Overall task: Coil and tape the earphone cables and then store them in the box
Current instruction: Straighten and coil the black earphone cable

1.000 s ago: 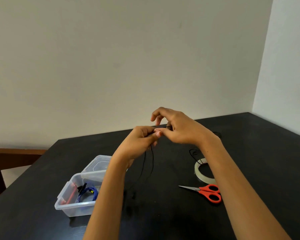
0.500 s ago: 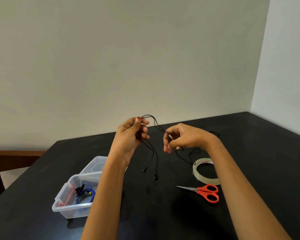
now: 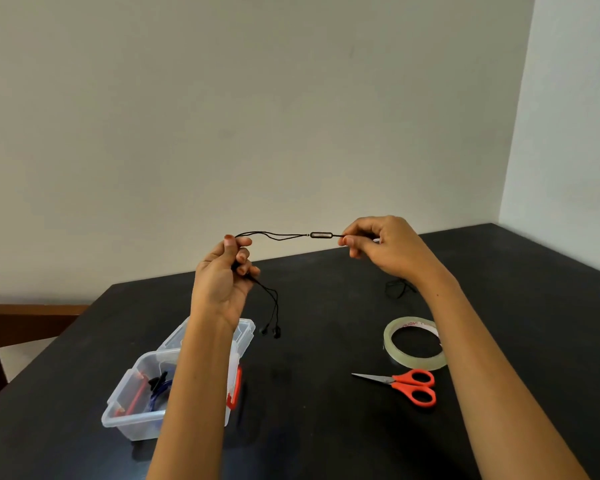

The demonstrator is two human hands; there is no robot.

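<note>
I hold a black earphone cable [image 3: 284, 235] stretched in the air between both hands. My left hand [image 3: 224, 275] grips the two thin strands, and the two earbuds [image 3: 271, 330] dangle below it above the table. My right hand [image 3: 381, 249] pinches the cable just right of its inline remote [image 3: 321, 234]. The rest of the cable [image 3: 397, 288] lies on the black table [image 3: 309, 393] behind my right wrist. The clear plastic box [image 3: 136, 408] stands open at the lower left, with a blue coiled cable [image 3: 158, 393] and red items inside; my left forearm hides part of it.
A roll of clear tape [image 3: 413, 342] lies flat right of centre. Red-handled scissors [image 3: 404, 384] lie just in front of it, blades pointing left. The box's lid [image 3: 245, 332] hangs open behind it. A wooden chair [image 3: 21, 323] stands off the table's left edge.
My hands moved apart and rose, pulling the cable taut between them. The inline remote now shows near my right fingers, and the earbuds hang lower from my left hand.
</note>
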